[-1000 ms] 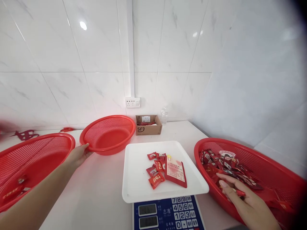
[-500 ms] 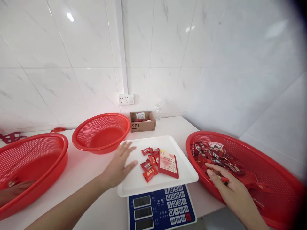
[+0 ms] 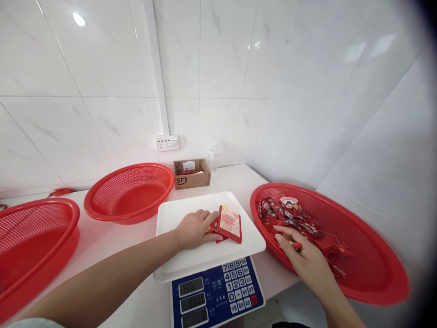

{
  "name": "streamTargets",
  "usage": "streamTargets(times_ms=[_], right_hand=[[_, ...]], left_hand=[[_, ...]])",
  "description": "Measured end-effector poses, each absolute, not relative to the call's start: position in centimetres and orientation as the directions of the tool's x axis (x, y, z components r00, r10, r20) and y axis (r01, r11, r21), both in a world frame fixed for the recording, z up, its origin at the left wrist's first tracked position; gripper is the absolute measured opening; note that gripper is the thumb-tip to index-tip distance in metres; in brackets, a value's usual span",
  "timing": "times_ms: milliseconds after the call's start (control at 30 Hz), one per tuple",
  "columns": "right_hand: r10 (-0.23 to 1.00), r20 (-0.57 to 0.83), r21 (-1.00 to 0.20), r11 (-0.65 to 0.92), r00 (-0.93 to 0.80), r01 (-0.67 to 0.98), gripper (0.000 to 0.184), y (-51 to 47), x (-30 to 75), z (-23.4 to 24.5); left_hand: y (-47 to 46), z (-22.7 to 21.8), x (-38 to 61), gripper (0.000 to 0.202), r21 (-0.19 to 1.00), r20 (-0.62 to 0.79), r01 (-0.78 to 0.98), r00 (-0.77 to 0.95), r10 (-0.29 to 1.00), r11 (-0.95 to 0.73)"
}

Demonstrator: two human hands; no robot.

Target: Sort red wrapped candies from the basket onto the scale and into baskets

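Note:
My left hand (image 3: 197, 228) lies over the small red wrapped candies (image 3: 213, 227) on the white scale tray (image 3: 177, 264), its fingers curled round them and covering most of them. Beside the fingertips, a flat red packet with a pink printed card (image 3: 230, 223) rests on the tray. My right hand (image 3: 302, 255) is closed on small red wrapped candies (image 3: 296, 245) over the near rim of the right red basket (image 3: 362, 237). Piled in that basket are more red and dark wrapped pieces (image 3: 307, 223); the count in my right hand is hidden.
Below the tray sits the blue scale panel (image 3: 215, 296) with keys and displays. Two more red baskets stand to the left, one farther back (image 3: 129, 196) and one nearer (image 3: 37, 246). A small cardboard box (image 3: 193, 180) and a clear plastic bottle (image 3: 213, 159) are by the wall.
My left hand has moved from the tray's left side onto the candies and closed over them. My right hand still holds its candies. The view has turned right; another hand in the left basket is out of sight.

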State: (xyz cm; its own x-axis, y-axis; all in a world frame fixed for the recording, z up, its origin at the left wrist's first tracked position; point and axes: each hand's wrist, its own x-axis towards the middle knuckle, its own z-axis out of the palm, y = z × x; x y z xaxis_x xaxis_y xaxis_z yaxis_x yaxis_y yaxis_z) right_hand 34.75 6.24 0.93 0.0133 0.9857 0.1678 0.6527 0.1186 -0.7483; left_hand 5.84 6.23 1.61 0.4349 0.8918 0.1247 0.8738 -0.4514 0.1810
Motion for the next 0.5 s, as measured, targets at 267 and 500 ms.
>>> streamTargets(times_ms=[267,500], right_hand=[[0.985,0.175,-0.757,0.135,-0.001,0.639,0.043,6.2,34.8,0.9],[0.984,0.180,-0.745,0.138,-0.003,0.653,0.042,6.1,34.9,1.0]], left_hand=[[5.3,1.9,4.7,0.036,0.350,0.203,0.876,0.274,0.940,-0.331],[6.3,4.1,1.6,0.023,0.479,0.313,0.869,-0.034,0.949,-0.127]])
